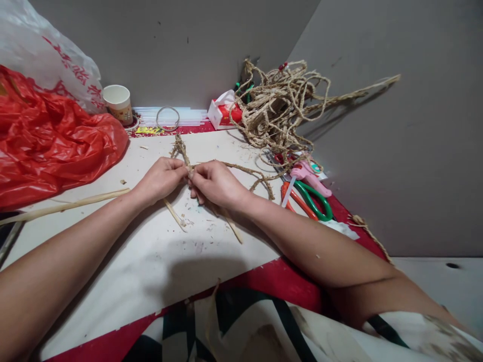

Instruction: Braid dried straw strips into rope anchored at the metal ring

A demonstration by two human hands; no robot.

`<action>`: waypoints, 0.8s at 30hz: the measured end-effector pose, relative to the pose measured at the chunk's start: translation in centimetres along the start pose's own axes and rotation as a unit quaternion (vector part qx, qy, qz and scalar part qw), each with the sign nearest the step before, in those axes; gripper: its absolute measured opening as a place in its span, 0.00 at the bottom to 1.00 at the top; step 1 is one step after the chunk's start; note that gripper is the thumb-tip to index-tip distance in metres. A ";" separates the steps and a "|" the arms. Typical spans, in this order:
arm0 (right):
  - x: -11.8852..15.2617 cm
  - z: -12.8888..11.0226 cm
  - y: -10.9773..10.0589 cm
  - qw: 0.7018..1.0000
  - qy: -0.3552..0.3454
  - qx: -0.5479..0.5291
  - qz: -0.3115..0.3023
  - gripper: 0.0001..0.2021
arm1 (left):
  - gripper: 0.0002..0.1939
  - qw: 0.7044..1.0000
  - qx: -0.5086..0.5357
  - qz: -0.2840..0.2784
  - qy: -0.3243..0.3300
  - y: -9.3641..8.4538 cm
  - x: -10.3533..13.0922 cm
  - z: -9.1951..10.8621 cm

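A braided straw cord (pixel 181 147) rises from between my hands over the white board, its knotted end pointing away from me. My left hand (pixel 163 177) pinches the cord from the left. From the right, my right hand (pixel 216 182) pinches it too, and the fingertips of both hands nearly meet. Loose straw strands (pixel 233 226) stick out below the hands toward me. Behind my right hand, a thinner twisted cord (pixel 241 167) runs right toward a big heap of straw rope (pixel 279 105).
Red plastic bag (pixel 56 146) and paper cup (pixel 117 103) stand back left. Clear sticks (pixel 184 116) and a tissue pack (pixel 222 111) lie along the back. Right are a pink glue gun (pixel 310 177) and green-handled scissors (pixel 315 201). A long straw (pixel 75 203) lies left on the white board (pixel 132 271).
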State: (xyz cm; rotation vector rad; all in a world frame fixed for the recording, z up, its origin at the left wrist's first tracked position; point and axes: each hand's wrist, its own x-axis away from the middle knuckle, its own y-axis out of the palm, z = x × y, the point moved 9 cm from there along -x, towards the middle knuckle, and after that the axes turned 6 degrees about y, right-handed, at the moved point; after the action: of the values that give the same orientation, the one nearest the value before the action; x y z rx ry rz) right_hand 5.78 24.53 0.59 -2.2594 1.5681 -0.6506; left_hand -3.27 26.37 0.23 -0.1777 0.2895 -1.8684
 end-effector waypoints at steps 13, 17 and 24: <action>2.5 -2.9 1.3 0.893 -0.130 0.428 0.053 0.15 | 0.10 0.991 0.110 -0.023 -0.075 0.9 0.5 -1.1; 2.6 -3.9 -2.3 0.943 -0.146 0.269 0.133 0.17 | 0.11 0.986 0.142 -0.042 -0.077 1.0 0.6 -0.7; -1.2 -0.3 -1.1 0.996 -0.003 -0.056 -0.066 0.17 | 0.09 0.980 0.166 -0.072 -0.081 1.1 0.5 -0.6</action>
State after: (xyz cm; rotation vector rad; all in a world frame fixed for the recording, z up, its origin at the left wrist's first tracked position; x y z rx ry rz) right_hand 6.21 26.03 1.15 -2.4620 1.4965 -0.6015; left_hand -2.54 25.58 -0.65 -0.1225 -0.1515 -2.0018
